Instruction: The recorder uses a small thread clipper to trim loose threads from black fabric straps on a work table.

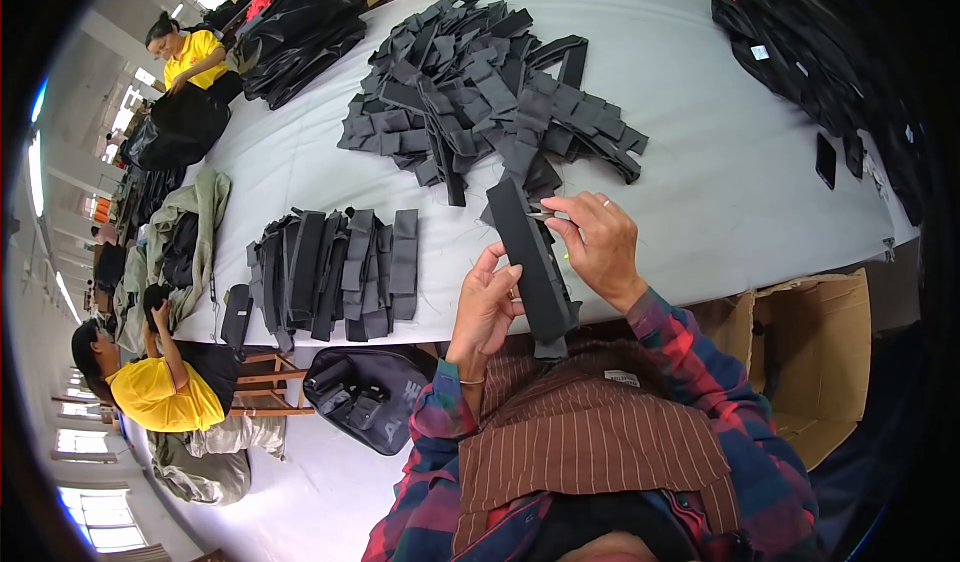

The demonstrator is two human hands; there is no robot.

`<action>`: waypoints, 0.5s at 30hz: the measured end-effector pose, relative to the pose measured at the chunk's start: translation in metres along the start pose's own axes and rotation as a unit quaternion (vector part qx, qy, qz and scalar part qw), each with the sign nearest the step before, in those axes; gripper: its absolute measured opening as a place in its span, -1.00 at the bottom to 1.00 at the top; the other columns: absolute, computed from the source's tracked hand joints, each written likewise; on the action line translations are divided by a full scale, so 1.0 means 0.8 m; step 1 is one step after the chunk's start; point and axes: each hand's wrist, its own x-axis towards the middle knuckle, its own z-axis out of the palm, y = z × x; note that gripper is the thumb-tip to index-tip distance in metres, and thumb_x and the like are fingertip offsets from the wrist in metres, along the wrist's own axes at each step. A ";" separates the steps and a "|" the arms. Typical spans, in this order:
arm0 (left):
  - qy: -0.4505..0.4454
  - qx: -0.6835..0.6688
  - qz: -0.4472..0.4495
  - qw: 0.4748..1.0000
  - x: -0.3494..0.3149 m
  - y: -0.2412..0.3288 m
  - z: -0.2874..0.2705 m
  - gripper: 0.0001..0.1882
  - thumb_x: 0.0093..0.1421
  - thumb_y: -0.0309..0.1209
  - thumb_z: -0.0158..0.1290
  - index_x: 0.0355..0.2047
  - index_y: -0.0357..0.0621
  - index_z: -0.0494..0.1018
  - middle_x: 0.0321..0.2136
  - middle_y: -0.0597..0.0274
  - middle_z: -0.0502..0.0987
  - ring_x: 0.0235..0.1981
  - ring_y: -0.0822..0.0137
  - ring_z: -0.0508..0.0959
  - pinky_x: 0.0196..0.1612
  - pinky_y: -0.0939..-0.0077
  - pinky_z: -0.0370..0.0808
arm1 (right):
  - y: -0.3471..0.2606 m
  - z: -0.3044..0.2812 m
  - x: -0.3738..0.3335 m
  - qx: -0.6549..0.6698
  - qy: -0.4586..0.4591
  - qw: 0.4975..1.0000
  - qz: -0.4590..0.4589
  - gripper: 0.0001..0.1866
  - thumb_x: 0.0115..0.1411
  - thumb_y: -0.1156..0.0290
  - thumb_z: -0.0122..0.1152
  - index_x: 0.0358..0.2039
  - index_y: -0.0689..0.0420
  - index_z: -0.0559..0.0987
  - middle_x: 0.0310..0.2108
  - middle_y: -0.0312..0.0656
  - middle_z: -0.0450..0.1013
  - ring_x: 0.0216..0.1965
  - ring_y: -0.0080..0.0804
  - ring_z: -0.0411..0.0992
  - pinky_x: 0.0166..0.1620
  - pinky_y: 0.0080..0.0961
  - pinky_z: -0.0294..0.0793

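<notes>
My left hand (487, 300) grips a long dark grey fabric strip (527, 267) between thumb and fingers. The strip slants up and away from me above the table's near edge. At its far right edge my right hand (604, 246) is closed, thumb and forefinger pinched together on something small with a pale, metallic look; its kind cannot be made out. A large heap of similar grey fabric strips (480, 92) lies just beyond my hands. To the left, more strips (335, 272) lie side by side in a row.
The white-covered table (300, 152) carries black garments (800, 52) and a phone (826, 161) at right, and a black pile (300, 37) at far left. An open cardboard box (815, 362) stands right of me; a black bag (365, 397) sits lower left. Two people in yellow work at left.
</notes>
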 end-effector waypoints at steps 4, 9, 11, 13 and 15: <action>-0.010 -0.006 -0.005 1.000 -0.003 0.004 0.004 -0.66 0.25 -0.54 -0.06 0.04 -0.18 0.23 -0.23 0.12 0.56 -0.34 0.39 0.63 -0.37 0.43 0.67 | -0.002 -0.003 -0.002 -0.017 0.006 1.000 -0.011 -0.85 0.06 0.38 0.26 -0.30 0.01 0.60 -0.52 -0.29 0.43 -0.49 -0.25 0.37 -0.41 -0.39 0.33; 0.014 0.001 0.013 1.000 -0.004 0.000 0.004 -0.67 0.24 -0.56 -0.05 0.02 -0.17 0.26 -0.43 0.32 0.51 -0.53 0.61 0.50 -0.43 0.59 0.64 | -0.001 -0.006 -0.004 0.014 0.013 1.000 0.008 -0.87 0.07 0.43 0.25 -0.32 0.04 0.60 -0.49 -0.27 0.47 -0.50 -0.26 0.40 -0.41 -0.41 0.36; 0.038 0.029 0.026 0.999 -0.005 -0.003 0.003 -0.67 0.23 -0.57 -0.04 0.02 -0.17 0.27 -0.48 0.38 0.48 -0.57 0.66 0.44 -0.49 0.66 0.58 | -0.004 -0.012 -0.003 0.074 0.013 0.993 0.091 -0.86 0.06 0.45 0.26 -0.32 0.06 0.59 -0.45 -0.25 0.50 -0.48 -0.27 0.43 -0.40 -0.42 0.37; 0.061 0.056 0.037 0.996 -0.005 -0.006 0.001 -0.67 0.23 -0.57 -0.03 0.01 -0.16 0.28 -0.52 0.44 0.44 -0.60 0.71 0.38 -0.55 0.73 0.53 | -0.016 -0.021 0.004 0.081 -0.016 0.994 0.066 -0.86 0.05 0.44 0.27 -0.32 0.07 0.59 -0.45 -0.25 0.49 -0.47 -0.27 0.43 -0.40 -0.42 0.38; 0.061 0.127 0.054 0.989 -0.004 -0.009 0.000 -0.64 0.23 -0.57 -0.03 0.05 -0.18 0.29 -0.54 0.50 0.41 -0.58 0.75 0.33 -0.59 0.82 0.37 | -0.020 -0.019 0.005 0.087 -0.044 0.994 0.042 -0.85 0.04 0.44 0.27 -0.32 0.07 0.58 -0.45 -0.24 0.49 -0.46 -0.27 0.44 -0.39 -0.42 0.38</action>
